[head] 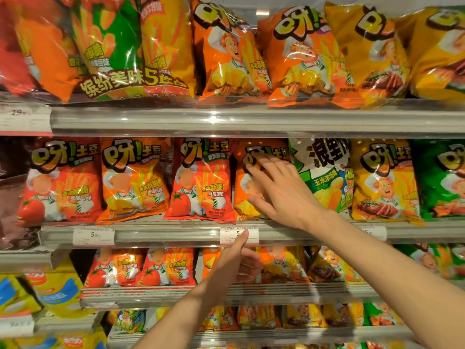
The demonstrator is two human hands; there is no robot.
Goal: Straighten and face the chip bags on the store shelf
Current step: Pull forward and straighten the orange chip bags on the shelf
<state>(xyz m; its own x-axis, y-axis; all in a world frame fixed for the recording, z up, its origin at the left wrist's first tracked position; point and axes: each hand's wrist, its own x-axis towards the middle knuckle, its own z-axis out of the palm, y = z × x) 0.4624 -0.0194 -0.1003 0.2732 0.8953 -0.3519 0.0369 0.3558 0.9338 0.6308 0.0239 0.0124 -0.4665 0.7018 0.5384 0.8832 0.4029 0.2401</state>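
On the middle shelf (161,233) stands a row of chip bags. My right hand (279,190) lies flat with fingers spread on the front of an orange chip bag (242,195), fourth from the left, hiding much of it. Left of it stand a red tomato bag (201,180), another orange bag (133,177) and a second red bag (60,182), all upright and facing out. My left hand (236,263) hangs lower, its thumb raised against the white price tag (239,235) on the shelf edge, fingers loosely curled, holding nothing.
To the right of my hand stand a white-green bag (324,172), a yellow bag (385,180) and a green bag (440,177). The top shelf holds bigger orange and yellow bags (297,54). Lower shelves carry several smaller bags (141,268).
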